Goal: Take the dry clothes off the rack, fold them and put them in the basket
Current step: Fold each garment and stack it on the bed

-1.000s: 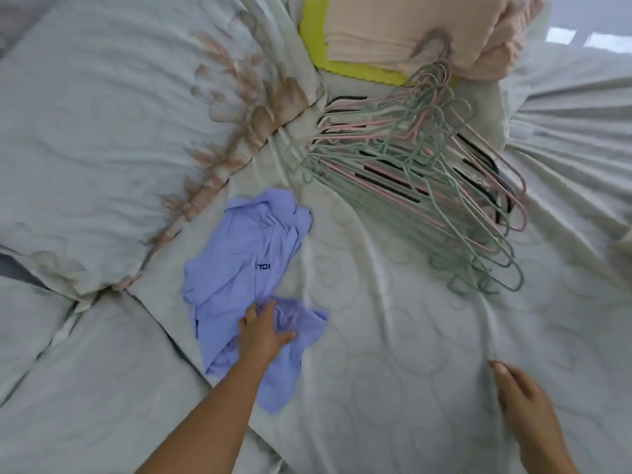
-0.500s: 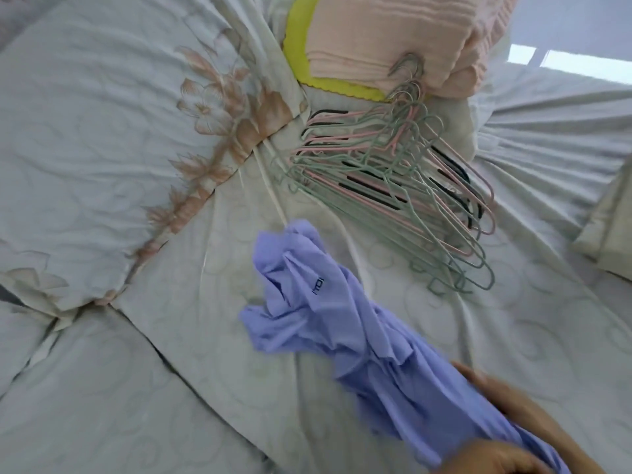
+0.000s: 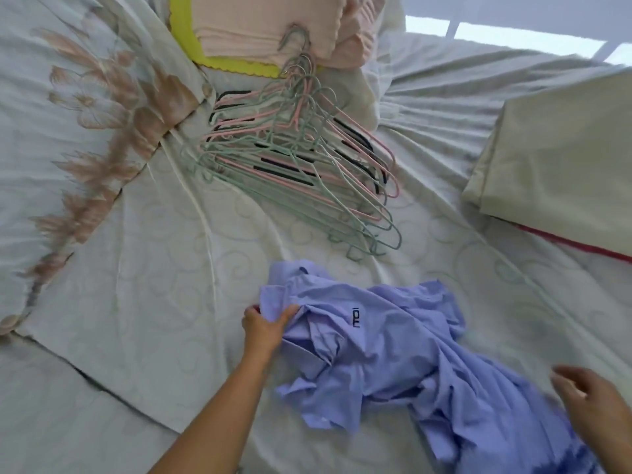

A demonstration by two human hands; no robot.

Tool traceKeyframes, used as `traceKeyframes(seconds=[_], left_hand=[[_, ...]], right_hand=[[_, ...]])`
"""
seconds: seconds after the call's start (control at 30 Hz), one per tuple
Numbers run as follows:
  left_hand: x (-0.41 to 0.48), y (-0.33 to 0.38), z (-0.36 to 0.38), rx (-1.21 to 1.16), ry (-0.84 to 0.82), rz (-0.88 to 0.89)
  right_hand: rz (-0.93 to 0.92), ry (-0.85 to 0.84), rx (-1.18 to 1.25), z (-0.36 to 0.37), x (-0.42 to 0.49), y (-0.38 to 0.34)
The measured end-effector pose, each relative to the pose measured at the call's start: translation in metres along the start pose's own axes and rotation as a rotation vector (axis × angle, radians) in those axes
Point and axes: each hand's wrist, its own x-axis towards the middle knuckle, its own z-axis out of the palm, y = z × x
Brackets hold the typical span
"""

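Shirt: a lavender shirt (image 3: 393,354) lies crumpled and unfolded on the bed sheet (image 3: 154,285), in the near middle of the view. Small dark lettering shows on the upper face. The lower part trails toward the near right corner.
Left hand: the left hand (image 3: 265,325) grips the shirt's far left edge. The thumb lies on top of the fabric and the fingers curl under it.
Right hand: the right hand (image 3: 595,401) is at the near right, by the shirt's trailing part. Its fingers are spread and loose, holding nothing. It is blurred, so contact with the cloth cannot be told.
Hangers: a heap of green, pink and black hangers (image 3: 297,172) lies on the sheet beyond the shirt, apart from it, hooks pointing to the far side.
Far side: a folded pink blanket (image 3: 266,25) rests on a yellow-edged cloth (image 3: 184,39), and the hanger hooks overlap its near edge.
Left: a floral quilt (image 3: 85,107) covers the sheet.
Right: a folded cream cloth (image 3: 564,159) with a red edge lies well apart from the shirt.
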Motion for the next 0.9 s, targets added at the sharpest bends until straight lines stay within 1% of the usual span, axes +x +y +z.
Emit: traceKeyframes(seconds=[0.03,0.07,0.1,0.13,0.17,0.23,0.27,0.3,0.33,0.37,0.4,0.43,0.47,0.5,0.53,0.57,0.6,0.63,0.67,0.7,0.73,0.77,0.8,0.83,0.87,0.9], left_hand=[[-0.007,0.002,0.005,-0.155,-0.120,-0.079],[-0.012,0.002,0.011,-0.275,-0.213,-0.130],[-0.017,0.004,0.017,-0.366,-0.256,-0.151],[-0.020,0.008,0.021,-0.421,-0.278,-0.151],[-0.024,0.015,0.022,-0.475,-0.295,-0.132],[-0.027,0.028,0.019,-0.596,-0.381,-0.091],[-0.030,0.035,0.015,-0.637,-0.452,-0.083],[-0.032,0.040,0.011,-0.628,-0.500,-0.065],[-0.032,0.043,0.005,-0.547,-0.515,0.001],[-0.031,0.049,-0.002,-0.406,-0.492,0.107],[-0.029,0.056,-0.008,-0.247,-0.454,0.226],[-0.028,0.063,-0.012,-0.141,-0.426,0.326],[-0.028,0.070,-0.014,-0.096,-0.437,0.382],[-0.030,0.079,-0.012,-0.128,-0.510,0.364],[-0.034,0.084,-0.006,-0.137,-0.646,0.326],[-0.040,0.088,0.002,-0.104,-0.802,0.305],[-0.048,0.087,0.013,0.005,-0.940,0.334],[-0.054,0.082,0.022,0.093,-1.048,0.372],[-0.058,0.076,0.028,0.113,-1.103,0.366],[-0.058,0.072,0.030,0.051,-1.095,0.277],[-0.057,0.071,0.028,-0.047,-1.053,0.205],[-0.053,0.069,0.027,-0.083,-0.943,0.218],[-0.044,0.066,0.025,-0.009,-0.768,0.290],[-0.033,0.065,0.025,0.150,-0.581,0.399],[-0.023,0.066,0.024,0.366,-0.444,0.542],[-0.015,0.070,0.025,0.590,-0.368,0.702]], right_hand=[[-0.017,-0.040,0.043,-0.007,0.004,-0.016],[-0.056,-0.058,0.053,-0.011,0.000,-0.054],[-0.136,-0.122,0.132,0.005,-0.007,-0.084],[-0.232,-0.231,0.232,0.019,-0.013,-0.113],[-0.310,-0.370,0.280,0.032,-0.020,-0.143],[-0.420,-0.687,0.246,0.058,-0.037,-0.179],[-0.445,-0.767,0.254,0.067,-0.049,-0.191],[-0.419,-0.776,0.332,0.075,-0.058,-0.196],[-0.362,-0.737,0.461,0.074,-0.063,-0.202],[-0.292,-0.682,0.616,0.074,-0.062,-0.204],[-0.221,-0.589,0.721,0.069,-0.058,-0.207],[-0.199,-0.501,0.774,0.066,-0.050,-0.208],[-0.188,-0.471,0.793,0.059,-0.041,-0.211],[-0.173,-0.506,0.813,0.055,-0.032,-0.215],[-0.131,-0.596,0.854,0.052,-0.026,-0.220],[-0.071,-0.675,0.885,0.053,-0.020,-0.220],[-0.008,-0.719,0.888,0.054,-0.016,-0.219],[0.053,-0.719,0.891,0.055,-0.013,-0.212],[0.123,-0.681,0.907,0.056,-0.010,-0.201],[0.204,-0.627,0.953,0.055,-0.009,-0.189],[0.270,-0.592,1.016,0.052,-0.008,-0.175],[0.311,-0.575,1.050,0.048,-0.007,-0.163],[0.346,-0.586,1.051,0.045,-0.007,-0.154],[0.349,-0.616,1.045,0.042,-0.009,-0.148],[0.330,-0.679,1.046,0.038,-0.010,-0.145],[0.318,-0.742,1.052,0.034,-0.011,-0.146]])
